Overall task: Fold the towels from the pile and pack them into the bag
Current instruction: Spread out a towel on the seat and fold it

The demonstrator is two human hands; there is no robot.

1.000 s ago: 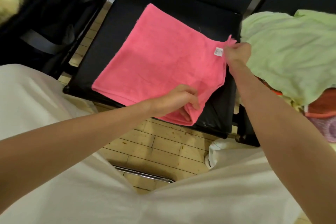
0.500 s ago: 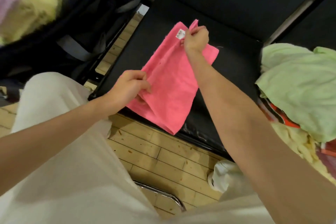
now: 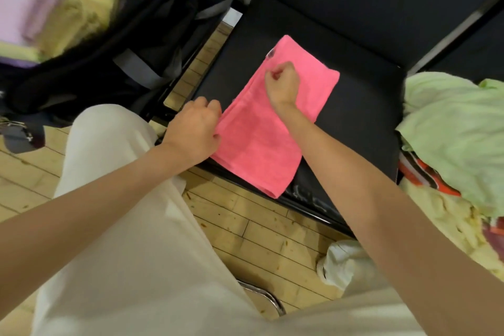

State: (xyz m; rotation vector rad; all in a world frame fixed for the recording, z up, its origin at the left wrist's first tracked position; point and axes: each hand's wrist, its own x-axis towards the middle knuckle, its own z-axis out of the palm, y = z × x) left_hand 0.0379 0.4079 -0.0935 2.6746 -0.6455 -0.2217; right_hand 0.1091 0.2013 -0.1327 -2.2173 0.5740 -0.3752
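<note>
Pink towel: we see the pink towel [image 3: 268, 128] lying on the black seat [image 3: 362, 117] near the centre of the view, folded over itself into a long strip that runs from about 1 o'clock down to 6 o'clock, its near corner hanging just past the seat's front edge.
Left hand: our left hand [image 3: 195, 132] sits at the 9 o'clock side of the strip, fingers curled and pinching the towel's left edge.
Right hand: our right hand [image 3: 282, 83] is at the strip's far end, toward 12 o'clock, fingers curled tight onto the top layer near the small label; we judge it is gripping the cloth.
Bag: the black bag [image 3: 131, 43] with grey straps stands at 10 o'clock, beside the seat and apart from the towel.
Already folded: yellow and pale pink towels [image 3: 54, 8] show at 10 to 11 o'clock, beyond the bag; the blur keeps us from telling whether they lie inside it or behind it.
Pile: the unfolded pile [image 3: 455, 128] heaps up at 3 o'clock, a light green towel on top, with orange, striped and yellow cloth under it.
Done: we judge this towel is part-folded, with at least one fold made.
Left: we think it wants another fold across its length, then the move to the bag at 10 o'clock; the heap at 3 o'clock looks untouched, so most of the task remains.
</note>
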